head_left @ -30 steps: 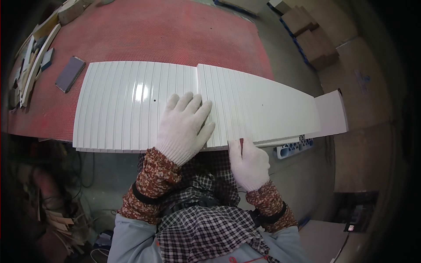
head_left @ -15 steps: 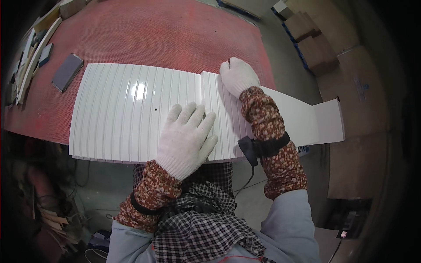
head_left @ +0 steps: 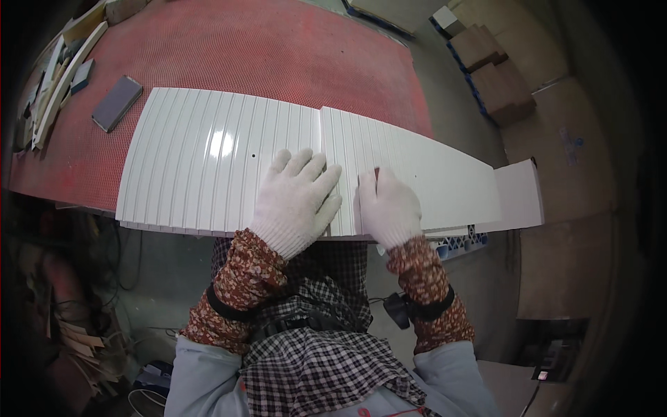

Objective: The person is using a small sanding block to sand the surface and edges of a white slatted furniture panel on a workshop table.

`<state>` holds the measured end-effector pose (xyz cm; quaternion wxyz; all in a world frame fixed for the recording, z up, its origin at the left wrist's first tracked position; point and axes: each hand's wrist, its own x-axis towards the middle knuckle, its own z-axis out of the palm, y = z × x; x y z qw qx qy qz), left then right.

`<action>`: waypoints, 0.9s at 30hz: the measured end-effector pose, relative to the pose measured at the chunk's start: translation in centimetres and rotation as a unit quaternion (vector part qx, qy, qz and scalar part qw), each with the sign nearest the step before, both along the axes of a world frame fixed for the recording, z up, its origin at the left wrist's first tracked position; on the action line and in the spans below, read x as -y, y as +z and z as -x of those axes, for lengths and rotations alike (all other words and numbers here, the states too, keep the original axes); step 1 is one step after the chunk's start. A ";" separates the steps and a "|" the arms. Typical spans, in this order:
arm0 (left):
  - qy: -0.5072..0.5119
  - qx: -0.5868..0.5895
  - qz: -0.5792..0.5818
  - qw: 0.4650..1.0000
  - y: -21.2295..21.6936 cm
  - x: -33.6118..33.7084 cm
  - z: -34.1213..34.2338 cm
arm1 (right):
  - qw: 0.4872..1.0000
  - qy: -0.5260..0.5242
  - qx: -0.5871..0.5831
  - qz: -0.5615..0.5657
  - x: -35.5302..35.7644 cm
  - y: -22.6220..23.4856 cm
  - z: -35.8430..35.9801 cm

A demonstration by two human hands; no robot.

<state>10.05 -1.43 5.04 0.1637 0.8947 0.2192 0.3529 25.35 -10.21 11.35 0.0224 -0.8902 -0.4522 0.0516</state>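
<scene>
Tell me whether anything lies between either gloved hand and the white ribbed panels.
Nothing visible does. The left hand lies flat on the white ribbed panels, and the right hand rests on them too, gripping a small dark tool.

A dark flat slab (head_left: 117, 103) lies on the red worktop (head_left: 278, 62) near its left edge. Beyond it, at the far left corner, pale wooden strips (head_left: 59, 83) are stacked along the edge, with a small blue-grey block (head_left: 81, 75) among them. Off the worktop's right side, brown boxes (head_left: 497, 73) sit on the floor past the far right corner. Below the near edge, on the left, more wood scraps (head_left: 76, 337) lie in shadow.
</scene>
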 end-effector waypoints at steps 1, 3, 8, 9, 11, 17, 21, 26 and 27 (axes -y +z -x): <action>-0.003 0.003 0.001 1.000 0.1 0.0 -0.1 | 1.000 0.002 -0.004 -0.011 1.8 -0.3 0.5; -0.006 -0.032 0.013 0.999 0.5 0.1 -0.1 | 0.999 0.000 -0.004 -0.037 5.1 -0.1 2.1; -0.002 -0.028 0.019 0.999 0.7 0.2 0.1 | 0.999 0.020 -0.028 -0.034 9.7 0.0 5.1; -0.006 -0.025 0.020 0.999 0.7 0.2 0.1 | 0.997 0.001 -0.034 -0.064 10.0 -0.6 5.2; -0.013 -0.025 0.036 0.999 0.8 0.0 0.1 | 0.994 -0.020 -0.042 -0.094 9.9 -0.9 5.2; -0.014 0.009 0.061 0.998 0.5 0.0 0.0 | 0.991 -0.002 -0.064 -0.114 7.6 -0.3 5.2; -0.010 0.020 0.054 0.998 0.7 0.0 -0.1 | 0.992 -0.008 -0.064 -0.111 7.7 -0.2 5.0; -0.009 0.004 0.050 0.999 0.7 0.0 -0.1 | 0.999 0.039 -0.018 -0.029 3.9 0.0 2.7; -0.006 0.012 0.042 0.999 0.7 -0.1 -0.1 | 0.999 0.038 -0.017 -0.029 2.3 -0.1 1.9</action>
